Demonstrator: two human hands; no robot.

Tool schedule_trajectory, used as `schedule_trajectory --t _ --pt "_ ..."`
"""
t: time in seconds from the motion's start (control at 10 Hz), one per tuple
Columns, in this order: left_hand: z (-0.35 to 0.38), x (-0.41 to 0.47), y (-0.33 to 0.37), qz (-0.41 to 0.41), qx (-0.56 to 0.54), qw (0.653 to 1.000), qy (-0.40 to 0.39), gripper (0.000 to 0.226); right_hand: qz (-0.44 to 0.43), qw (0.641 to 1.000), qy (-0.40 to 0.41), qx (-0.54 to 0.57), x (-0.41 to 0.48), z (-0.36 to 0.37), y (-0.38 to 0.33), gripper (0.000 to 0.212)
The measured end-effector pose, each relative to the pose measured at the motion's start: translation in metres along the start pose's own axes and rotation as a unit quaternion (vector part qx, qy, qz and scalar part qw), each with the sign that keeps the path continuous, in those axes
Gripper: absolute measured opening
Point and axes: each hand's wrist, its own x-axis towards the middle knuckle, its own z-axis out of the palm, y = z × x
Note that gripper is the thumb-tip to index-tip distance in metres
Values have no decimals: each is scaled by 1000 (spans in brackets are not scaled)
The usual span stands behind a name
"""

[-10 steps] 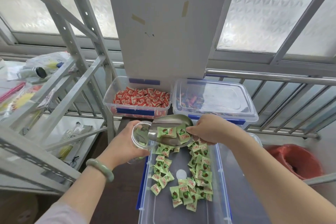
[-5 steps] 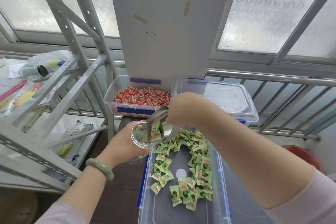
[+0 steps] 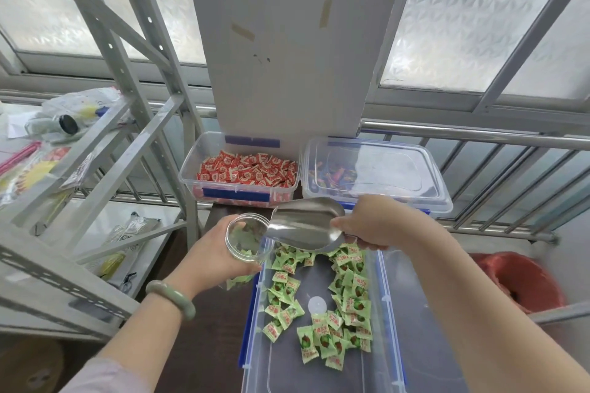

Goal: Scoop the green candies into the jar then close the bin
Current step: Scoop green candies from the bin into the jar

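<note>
Right hand (image 3: 373,223) grips the empty scoop (image 3: 306,223), lip at the jar (image 3: 247,241) clasped in the left hand (image 3: 210,257); candies (image 3: 322,303) lie just below in the bin (image 3: 383,313).

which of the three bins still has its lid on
The back-right bin, holding mixed-colour candies. The red candy bin beside it and the green candy bin in front are open.

Jar (image 3: 245,241) left of scoop (image 3: 306,223), both over near bin's (image 3: 381,293) far end; two bins behind
</note>
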Motion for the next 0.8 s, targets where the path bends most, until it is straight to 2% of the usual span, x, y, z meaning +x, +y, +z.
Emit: schedule_trajectory --t 0.1,0.2,0.3,0.4,0.5,0.6,0.7,0.8 --pt "0 1 -3 -5 -2 1000 -3 85 64 997 -16 34 2 28 34 40" --pt "0 3 -5 -8 1 1000 -9 88 104 994 -32 18 -1 62 51 26" --pt "1 5 -5 -8 0 1000 -8 87 149 986 -77 -3 -1 92 57 53" --pt "0 5 -4 -1 3 1000 -10 87 189 975 -77 84 9 120 64 46" --pt "0 8 -4 2 8 1000 -12 86 198 976 -66 56 22 128 60 56" --pt "0 6 -3 6 7 1000 -11 86 174 979 -105 8 33 134 58 71" --pt "0 6 -1 9 8 1000 -11 87 198 966 -32 164 36 147 59 31" --pt "1 6 1 14 11 1000 -14 86 207 964 -37 163 53 148 56 38"
